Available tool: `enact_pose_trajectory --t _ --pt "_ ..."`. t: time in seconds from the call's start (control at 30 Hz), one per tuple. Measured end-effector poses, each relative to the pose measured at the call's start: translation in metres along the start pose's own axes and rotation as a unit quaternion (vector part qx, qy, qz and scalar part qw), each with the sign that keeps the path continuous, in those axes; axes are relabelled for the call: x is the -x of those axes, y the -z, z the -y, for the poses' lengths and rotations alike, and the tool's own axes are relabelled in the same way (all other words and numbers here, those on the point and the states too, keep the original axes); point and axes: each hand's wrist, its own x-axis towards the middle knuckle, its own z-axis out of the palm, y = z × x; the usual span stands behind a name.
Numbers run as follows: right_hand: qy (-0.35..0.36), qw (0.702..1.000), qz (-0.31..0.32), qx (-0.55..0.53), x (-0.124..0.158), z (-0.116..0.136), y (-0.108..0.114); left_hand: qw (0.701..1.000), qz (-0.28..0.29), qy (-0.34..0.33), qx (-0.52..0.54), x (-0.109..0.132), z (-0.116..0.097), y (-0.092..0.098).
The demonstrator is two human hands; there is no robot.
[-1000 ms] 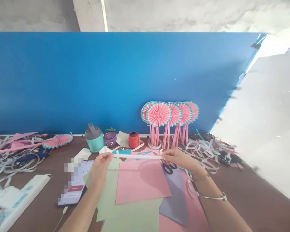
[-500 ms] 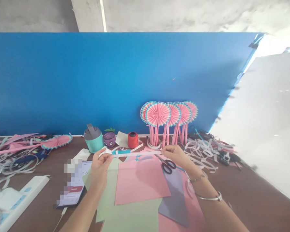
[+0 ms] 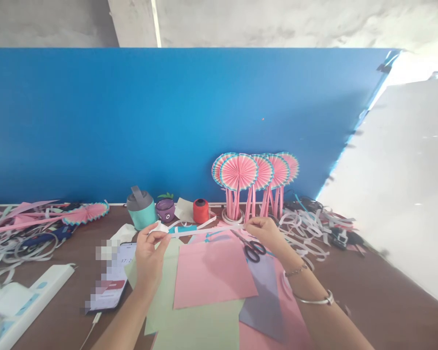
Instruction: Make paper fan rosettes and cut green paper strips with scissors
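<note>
White strip (image 3: pixel 219 229) held out straight above my desk (image 3: pixel 397 296)

My brown desk runs up to a tall blue panel (image 3: pixel 168 121), with grey concrete above it and a white surface (image 3: pixel 405 175) slanting off on the right. Against the panel stand several pink pleated fans (image 3: pixel 239 172) with blue edges, a white ring (image 3: pixel 227 218) around the foot of the nearest. Left of them sit a red spool (image 3: pixel 201 213), a small purple pot (image 3: pixel 165 211) and a teal cup (image 3: pixel 142 214) with a grey lid. Tangled pale strips (image 3: pixel 302 226) lie to the right; more clutter, a power strip (image 3: pixel 40 299) and a phone (image 3: pixel 111 289) lie to the left.

In front of me, sheets overlap: a pink sheet (image 3: pixel 215 277) on top of green paper (image 3: pixel 200 325), and a grey-purple sheet (image 3: pixel 264 306) beside it. Black-handled scissors (image 3: pixel 254 252) rest near the pink sheet's upper right corner.

My left hand (image 3: pixel 150 253) pinches one end of the strip between thumb and fingers, a crumpled white piece (image 3: pixel 162 227) showing just behind the fingertips. My right hand (image 3: pixel 268 237) is closed in a pinch at the other end, knuckles bent. The strip spans the gap between them, its right end slightly higher, over the far edge of the pink sheet. Two bracelets (image 3: pixel 316 300) circle my right forearm.
</note>
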Motion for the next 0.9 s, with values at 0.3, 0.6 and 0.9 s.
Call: enact_pose_trajectory --t 0.3,0.6,0.9 --pt "-0.008 0.999 0.029 -0.024 -0.001 -0.004 0.000 1.000 -0.019 0.000 -0.020 -0.004 0.004 0.003" --pt "-0.027 0.995 -0.065 -0.069 -0.002 -0.003 -0.005 0.996 -0.047 -0.078 0.000 0.009 -0.017 -0.003" --pt "-0.158 0.941 -0.075 0.290 -0.011 -0.033 0.055 0.978 -0.025 -0.206 -0.018 -0.007 -0.039 0.011"
